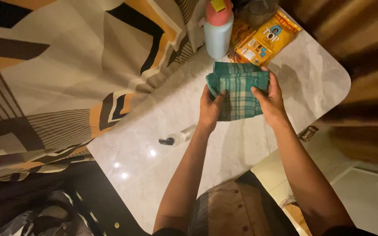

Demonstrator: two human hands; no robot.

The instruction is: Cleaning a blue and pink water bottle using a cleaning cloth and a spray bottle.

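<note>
A folded green plaid cloth (238, 91) is held over the far part of the pale marble-patterned surface (162, 144), just near of a bottle and a snack packet. The left hand (209, 110) is closed on the cloth's left edge, thumb on top and fingers tucked beneath; the right hand (271, 101) is clamped on its right edge in the same manner, so each grip is grasping the cloth.

The cloth is judged to be light, soft and limp: woven cotton-like fabric with a teal, white and grey check, folded into a thick rectangular pad with rounded, bulging folds at the far edge. It would sag wherever it is unsupported, so it is best taken at two opposite edges or corners, with the layers pinched together to keep the folds from sliding apart. It is neither fragile nor slippery.

Just beyond the cloth, a pale blue bottle with a pink cap (218, 29) stands upright, smooth and hard. To its right lies a glossy orange-yellow snack packet (265, 38), crinkled and flat. A large patterned fabric in cream, orange and black (57, 74) is draped over the left side. A small white tube-like object with a black end (176, 139) lies on the surface near the left forearm.
</note>
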